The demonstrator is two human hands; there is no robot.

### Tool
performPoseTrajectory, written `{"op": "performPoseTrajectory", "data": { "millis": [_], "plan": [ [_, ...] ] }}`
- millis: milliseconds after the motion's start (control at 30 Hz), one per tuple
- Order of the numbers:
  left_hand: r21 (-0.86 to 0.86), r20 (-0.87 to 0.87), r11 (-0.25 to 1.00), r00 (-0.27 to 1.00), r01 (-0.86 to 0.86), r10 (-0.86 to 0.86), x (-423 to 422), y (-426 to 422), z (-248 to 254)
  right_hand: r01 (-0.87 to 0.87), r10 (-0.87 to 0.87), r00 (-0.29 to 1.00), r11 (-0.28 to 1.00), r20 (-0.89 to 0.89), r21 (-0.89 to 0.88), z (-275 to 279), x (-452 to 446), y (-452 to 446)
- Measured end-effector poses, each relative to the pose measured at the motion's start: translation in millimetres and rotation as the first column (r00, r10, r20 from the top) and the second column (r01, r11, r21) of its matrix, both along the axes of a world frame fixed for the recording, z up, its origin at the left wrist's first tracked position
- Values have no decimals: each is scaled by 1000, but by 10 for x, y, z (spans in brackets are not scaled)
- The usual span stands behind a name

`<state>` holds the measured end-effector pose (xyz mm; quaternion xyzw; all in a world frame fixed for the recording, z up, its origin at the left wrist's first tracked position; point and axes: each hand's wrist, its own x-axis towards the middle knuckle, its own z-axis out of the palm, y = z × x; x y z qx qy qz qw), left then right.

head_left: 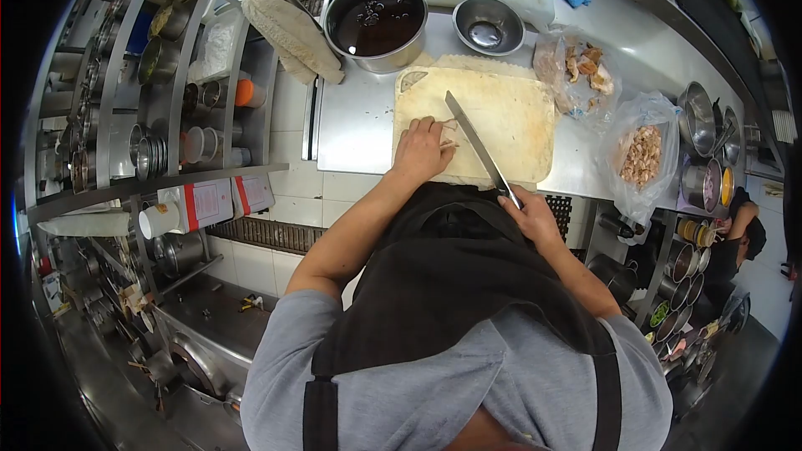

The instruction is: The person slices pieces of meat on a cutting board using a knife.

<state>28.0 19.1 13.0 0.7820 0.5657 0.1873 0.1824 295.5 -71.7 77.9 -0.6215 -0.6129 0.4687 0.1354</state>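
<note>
Centrally, the pale cutting board (514, 113) lies on the steel tabletop (355, 129), directly in front of your dark apron (468, 284). Your left hand (422, 150) rests on the board's left half, its fingers bent and held close together over thin pale strips of meat (451, 131), which show just beyond the fingertips; whether those fingers pinch the strips or merely press on them, you cannot tell from this view. Your right hand (530, 215), at the board's near edge, has its fingers wrapped around the handle of the long knife (474, 140). The blade runs obliquely across the board, its tip pointing away from you and to the left, just to the right of the meat. Beyond the board's far edge, note a steel pot (388, 60) of dark liquid, with a utensil handle projecting from it, and, to its right, a metal bowl (490, 10). To the right of the board lie two clear plastic bags: the farther bag (551, 54) carries larger brownish pieces (591, 67), the nearer bag (625, 192) small, diced, pinkish ones.
</note>
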Motion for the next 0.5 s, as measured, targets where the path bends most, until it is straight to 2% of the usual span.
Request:
{"op": "performPoseTrajectory", "data": {
  "millis": [133,200,267,433,500],
  "plan": [
    [-64,11,998,1000,-21,22,-46,199,86,-44,42,998,997,37,70,-92,-97,140],
    [-173,-47,984,998,-40,32,-88,271,86,-69,65,997,991,40,111,-118,-136,255],
    [-143,-47,990,999,-19,12,-137,262,31,-137,134,989,989,60,47,-86,-180,359],
    [-105,-100,994,995,-17,6,-169,132,28,-141,140,990,989,28,49,-5,-147,354],
    [-119,-11,991,998,-56,55,-165,121,57,-128,127,992,990,13,52,30,-108,344]
  ]
}}
